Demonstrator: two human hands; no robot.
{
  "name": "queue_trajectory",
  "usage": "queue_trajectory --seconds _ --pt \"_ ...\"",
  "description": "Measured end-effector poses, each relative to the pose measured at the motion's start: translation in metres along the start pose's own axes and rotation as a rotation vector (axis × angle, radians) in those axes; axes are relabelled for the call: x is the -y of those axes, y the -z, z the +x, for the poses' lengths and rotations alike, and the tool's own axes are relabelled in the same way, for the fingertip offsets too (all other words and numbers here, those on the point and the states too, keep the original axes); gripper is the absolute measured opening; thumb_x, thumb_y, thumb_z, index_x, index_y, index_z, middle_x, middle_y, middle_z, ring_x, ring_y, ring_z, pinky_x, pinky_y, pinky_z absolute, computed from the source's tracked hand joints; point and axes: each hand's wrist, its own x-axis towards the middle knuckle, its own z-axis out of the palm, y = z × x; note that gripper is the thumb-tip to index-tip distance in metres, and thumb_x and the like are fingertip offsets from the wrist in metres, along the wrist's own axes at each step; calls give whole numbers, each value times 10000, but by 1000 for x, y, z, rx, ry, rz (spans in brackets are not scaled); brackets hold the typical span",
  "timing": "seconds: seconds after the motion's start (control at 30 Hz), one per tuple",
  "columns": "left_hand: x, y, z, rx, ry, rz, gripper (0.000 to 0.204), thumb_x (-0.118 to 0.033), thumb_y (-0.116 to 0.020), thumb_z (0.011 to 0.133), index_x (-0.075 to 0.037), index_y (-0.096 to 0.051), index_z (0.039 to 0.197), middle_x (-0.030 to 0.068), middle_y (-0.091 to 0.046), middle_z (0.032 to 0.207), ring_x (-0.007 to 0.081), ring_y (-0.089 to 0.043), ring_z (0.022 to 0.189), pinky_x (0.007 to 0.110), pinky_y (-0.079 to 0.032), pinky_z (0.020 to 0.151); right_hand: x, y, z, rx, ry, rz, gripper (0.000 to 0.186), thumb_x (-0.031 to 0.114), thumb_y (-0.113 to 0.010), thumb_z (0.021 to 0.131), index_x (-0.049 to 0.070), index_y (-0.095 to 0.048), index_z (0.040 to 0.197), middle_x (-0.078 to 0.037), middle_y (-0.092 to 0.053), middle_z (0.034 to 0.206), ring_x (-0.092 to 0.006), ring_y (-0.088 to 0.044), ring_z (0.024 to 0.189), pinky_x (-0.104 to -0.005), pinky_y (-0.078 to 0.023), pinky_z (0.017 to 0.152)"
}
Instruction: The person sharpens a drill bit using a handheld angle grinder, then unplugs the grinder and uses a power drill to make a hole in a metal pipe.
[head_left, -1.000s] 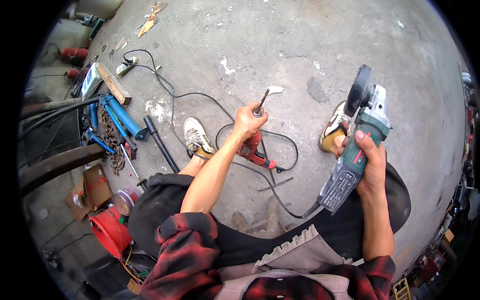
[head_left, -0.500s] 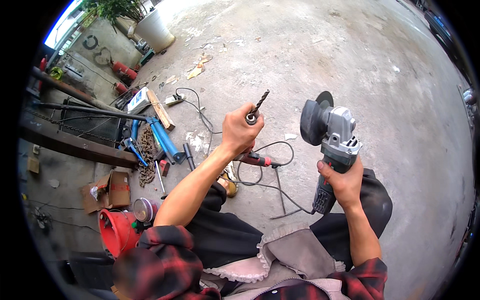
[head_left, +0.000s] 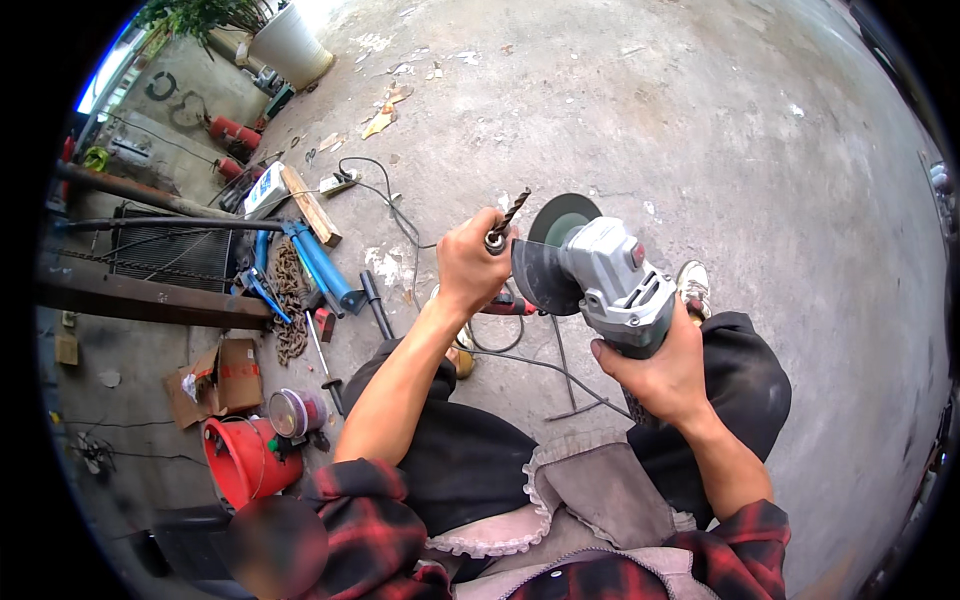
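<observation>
Now: left hand [head_left: 468, 264] grips the red power drill [head_left: 515, 304] round its chuck [head_left: 494, 243], twist bit [head_left: 515, 211] pointing up | angle grinder [head_left: 615, 265], its disc [head_left: 572, 211] just right of that bit, sits in the right hand's [head_left: 662, 375] closed grip | leftward: cardboard box [head_left: 240, 370], red bucket [head_left: 265, 450], rusty chain [head_left: 291, 345], blue hydraulic ram [head_left: 328, 270] | grey concrete floor [head_left: 820, 250] beneath, scuffed, scrap-littered.

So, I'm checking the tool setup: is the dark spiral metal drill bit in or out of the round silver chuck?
In: the drill bit stands out from the chuck, its lower end hidden inside.
</observation>
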Motion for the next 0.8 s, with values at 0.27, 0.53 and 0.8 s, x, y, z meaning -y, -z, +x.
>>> queue_trajectory --seconds 0.27,0.53,0.8 --pt "-7 5 2 -8 -102 -40 173 -119 -781 813 -46 -638 876 144 -683 773 332 -678 667 386 -513 590 4 1 0 -2 24 -64 601 167 -872 731 -34 -575 1214 -179 -744 1058 -242 -740 993 -355 -565 860" --pt "-10 5 3 -29 -179 -60 189 -146 -787 815 -45 -638 871 139 -668 748 304 -673 636 372 -509 563 8 3 -2 10 33 -99 597 164 -883 717 -30 -568 1185 -191 -742 1017 -290 -756 951 -364 -575 816" --pt "-11 2 3 -39 -206 -53 198 -146 -790 813 -42 -629 862 134 -658 735 303 -666 627 367 -505 556 6 5 -1 -10 38 -119 622 158 -881 715 -33 -565 1216 -192 -740 1034 -294 -750 971 -372 -571 834"
